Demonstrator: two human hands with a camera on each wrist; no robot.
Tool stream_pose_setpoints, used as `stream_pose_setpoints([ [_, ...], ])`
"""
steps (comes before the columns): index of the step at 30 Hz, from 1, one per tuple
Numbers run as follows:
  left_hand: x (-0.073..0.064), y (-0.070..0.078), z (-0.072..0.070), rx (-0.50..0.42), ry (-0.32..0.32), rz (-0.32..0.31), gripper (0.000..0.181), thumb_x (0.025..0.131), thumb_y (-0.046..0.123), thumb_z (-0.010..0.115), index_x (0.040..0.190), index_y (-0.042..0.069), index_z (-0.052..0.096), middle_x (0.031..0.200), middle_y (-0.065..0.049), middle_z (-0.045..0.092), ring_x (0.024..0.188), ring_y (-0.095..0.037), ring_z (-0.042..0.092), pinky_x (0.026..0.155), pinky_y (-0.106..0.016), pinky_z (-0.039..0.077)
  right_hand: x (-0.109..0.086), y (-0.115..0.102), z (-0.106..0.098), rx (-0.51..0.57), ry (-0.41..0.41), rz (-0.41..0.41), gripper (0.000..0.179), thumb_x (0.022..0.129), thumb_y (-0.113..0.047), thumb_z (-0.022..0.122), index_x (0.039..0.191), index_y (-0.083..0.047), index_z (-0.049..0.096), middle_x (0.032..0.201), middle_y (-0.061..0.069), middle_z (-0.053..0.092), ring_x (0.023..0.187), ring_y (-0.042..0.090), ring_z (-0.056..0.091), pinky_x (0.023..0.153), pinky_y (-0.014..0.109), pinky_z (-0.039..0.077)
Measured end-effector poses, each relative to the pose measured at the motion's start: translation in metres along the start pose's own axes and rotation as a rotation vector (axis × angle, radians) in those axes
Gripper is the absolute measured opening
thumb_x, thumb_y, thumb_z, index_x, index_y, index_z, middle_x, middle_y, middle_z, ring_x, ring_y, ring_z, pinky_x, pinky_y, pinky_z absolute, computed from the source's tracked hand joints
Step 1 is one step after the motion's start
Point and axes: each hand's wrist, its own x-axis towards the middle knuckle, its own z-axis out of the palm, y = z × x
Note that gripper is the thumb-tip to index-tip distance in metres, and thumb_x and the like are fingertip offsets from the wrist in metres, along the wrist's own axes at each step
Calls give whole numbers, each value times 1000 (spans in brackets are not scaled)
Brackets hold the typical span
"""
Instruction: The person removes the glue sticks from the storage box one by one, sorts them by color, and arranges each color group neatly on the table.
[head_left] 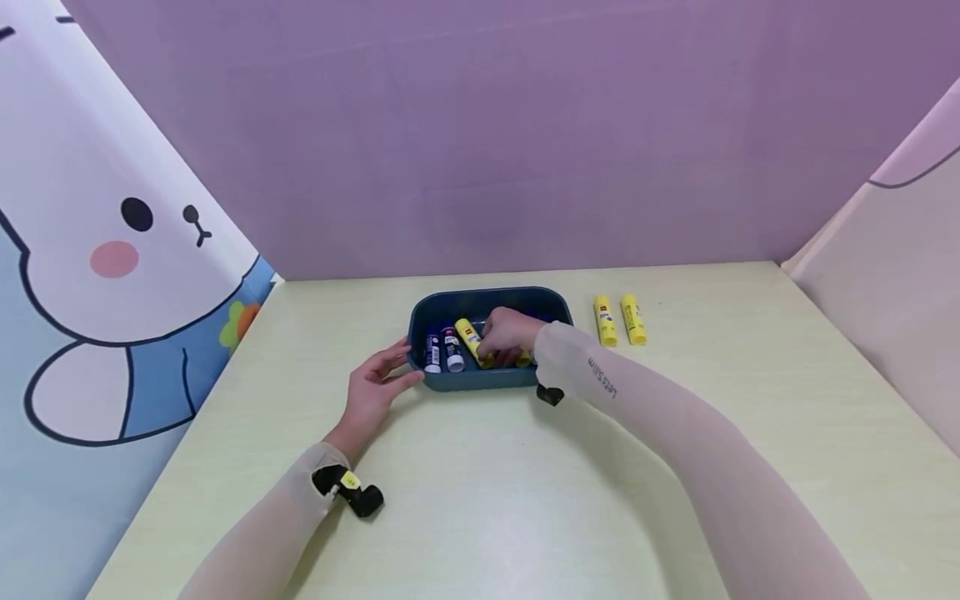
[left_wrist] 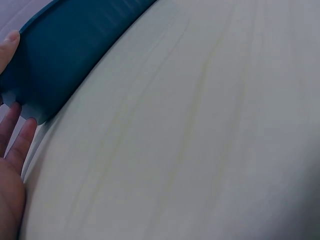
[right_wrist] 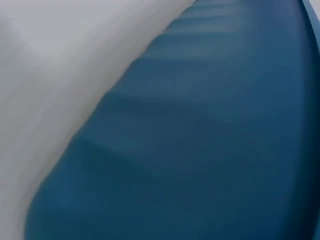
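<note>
A dark blue plastic bin [head_left: 480, 381] stands on the table with several glue sticks in it. My left hand [head_left: 372, 392] touches its left end, fairly straight fingers at the end wall and the thumb by the front corner; the left wrist view shows these fingertips [left_wrist: 26, 131] against the wall. From the right my right hand [head_left: 512, 332] reaches down inside, curled fingers at the lower end of a tilted yellow glue stick [head_left: 467, 333]. Left of it lie a dark blue tube with a white cap [head_left: 453, 350] and another dark tube [head_left: 432, 353]. The right wrist view holds only the bin's outer wall [right_wrist: 200, 130].
Two yellow glue sticks, one [head_left: 605, 320] beside the other [head_left: 633, 319], lie on the table [head_left: 480, 500] right of the bin. A purple backdrop [head_left: 510, 150] rises behind the table, and a cartoon-printed panel [head_left: 127, 300] stands along the left side.
</note>
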Motion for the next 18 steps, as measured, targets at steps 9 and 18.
stream_pose_setpoints([
  [9, 2, 0, 0, 28, -18, -7, 46, 83, -12, 73, 127, -9, 59, 145, -14, 52, 113, -14, 62, 91, -27, 55, -3, -4, -7, -10, -76, -8, 25, 90, -10, 70, 110, 3, 68, 101, 14, 67, 81, 23, 68, 74, 28, 60],
  [18, 1, 1, -1, 21, -12, -30, 48, 83, -9, 75, 128, -9, 58, 146, -11, 53, 113, -13, 62, 92, -27, 55, -2, -4, -12, -12, -89, -13, 36, 91, -11, 70, 123, 4, 64, 113, 15, 64, 86, 24, 69, 76, 28, 60],
])
